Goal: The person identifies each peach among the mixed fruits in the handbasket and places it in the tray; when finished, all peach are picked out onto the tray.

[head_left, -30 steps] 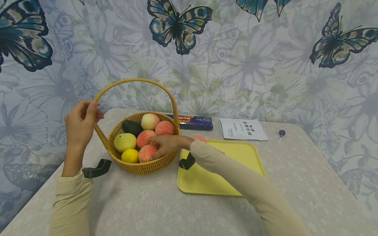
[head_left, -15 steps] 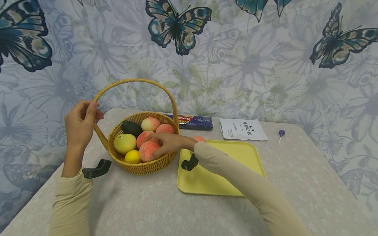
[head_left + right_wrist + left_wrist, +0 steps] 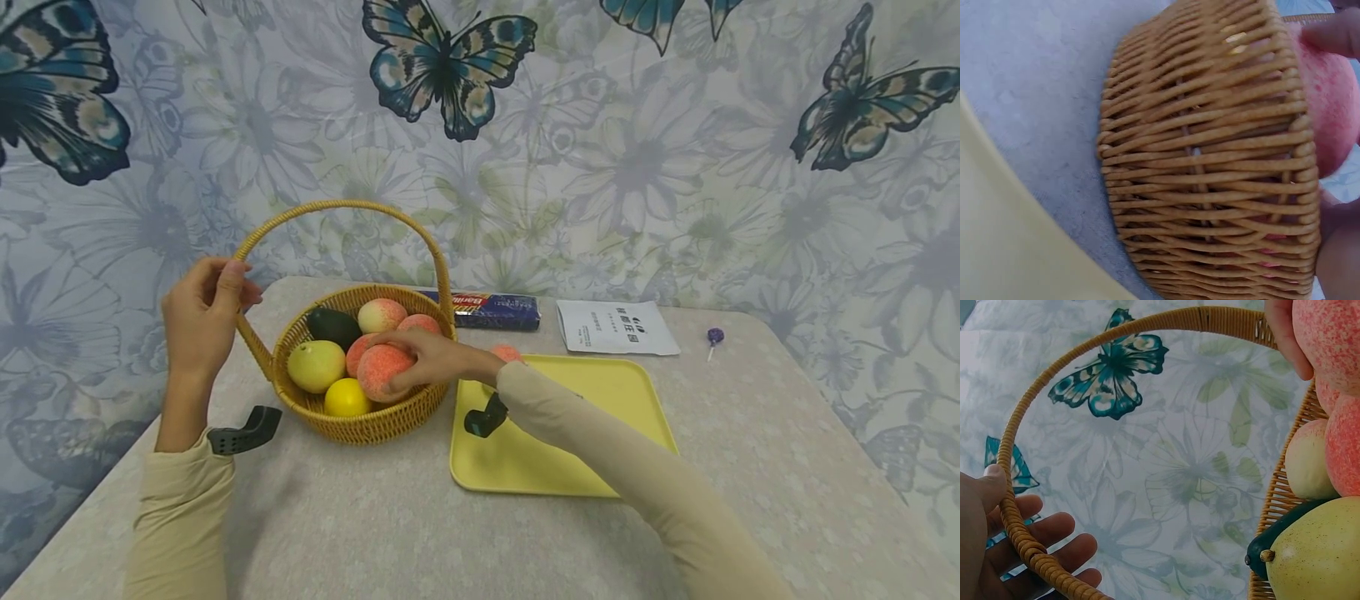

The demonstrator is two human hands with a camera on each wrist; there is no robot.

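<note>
Head view: round, speckled pink-red peach by the front rim of the golden wicker basket; no long axis.
Right hand: nearer, gripping this peach from its right.
Left hand: holds the arched wicker handle.
Rectangular yellow tray: right of basket.

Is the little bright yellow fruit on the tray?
No, the bright yellow fruit sits inside the wicker basket, left of the tray.
</note>
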